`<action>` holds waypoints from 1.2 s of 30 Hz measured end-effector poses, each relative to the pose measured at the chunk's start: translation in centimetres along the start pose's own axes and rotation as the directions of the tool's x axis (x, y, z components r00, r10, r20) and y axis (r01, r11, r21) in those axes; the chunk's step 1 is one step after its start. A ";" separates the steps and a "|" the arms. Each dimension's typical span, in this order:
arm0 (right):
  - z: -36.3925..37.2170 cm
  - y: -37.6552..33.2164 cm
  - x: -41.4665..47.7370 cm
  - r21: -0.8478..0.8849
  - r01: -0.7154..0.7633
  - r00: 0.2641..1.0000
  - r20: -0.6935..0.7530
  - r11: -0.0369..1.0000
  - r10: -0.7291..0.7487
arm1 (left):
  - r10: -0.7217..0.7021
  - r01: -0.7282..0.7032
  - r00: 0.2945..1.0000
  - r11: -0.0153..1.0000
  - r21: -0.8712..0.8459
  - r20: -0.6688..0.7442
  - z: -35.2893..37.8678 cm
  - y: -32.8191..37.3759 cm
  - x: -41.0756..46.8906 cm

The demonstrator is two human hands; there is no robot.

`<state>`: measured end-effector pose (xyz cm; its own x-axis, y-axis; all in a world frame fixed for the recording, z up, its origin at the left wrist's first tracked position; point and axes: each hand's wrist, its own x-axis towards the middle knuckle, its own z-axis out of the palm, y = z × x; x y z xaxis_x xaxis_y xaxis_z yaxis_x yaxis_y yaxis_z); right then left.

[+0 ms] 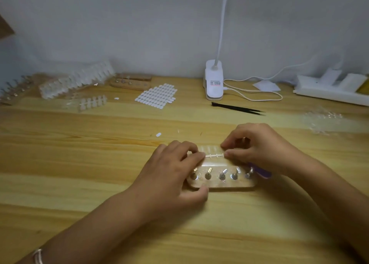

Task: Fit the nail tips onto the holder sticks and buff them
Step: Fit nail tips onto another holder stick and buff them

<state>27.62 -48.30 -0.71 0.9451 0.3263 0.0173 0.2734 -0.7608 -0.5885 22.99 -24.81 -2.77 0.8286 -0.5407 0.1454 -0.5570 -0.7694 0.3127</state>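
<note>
desk (79, 183): our pale wood one
left hand (171, 175): we're pinching the nail tip strip (214, 155), left end
right hand (259, 147): pinching its right end
holder sticks (222, 174): five, just nearside of it

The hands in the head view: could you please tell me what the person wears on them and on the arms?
The left hand and right hand are bare, without gloves; no sleeves show on either forearm. A thin silvery bangle circles the left wrist.
</note>
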 end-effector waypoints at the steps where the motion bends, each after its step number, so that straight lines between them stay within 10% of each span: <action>1: 0.1 0.0 -0.1 0.004 0.002 1.000 -0.010 1.000 -0.002 | 0.006 -0.006 1.000 1.000 0.009 -0.011 0.1 0.0 0.0; 28: 0.1 0.1 0.6 0.012 0.035 0.998 -0.051 0.999 -0.035 | 0.045 -0.046 0.998 0.998 -0.033 -0.051 0.1 -0.4 -0.2; 36: -0.6 -4.1 -1.4 0.370 0.167 0.986 -0.067 0.914 -0.153 | -0.052 -0.023 0.974 0.946 -0.324 -0.219 -0.1 -0.8 -0.3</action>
<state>25.33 -46.01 2.15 0.9021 0.4004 0.1610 0.3411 -0.4330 -0.8343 23.17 -23.97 -3.01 0.8487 -0.4124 0.3310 -0.5268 -0.6052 0.5969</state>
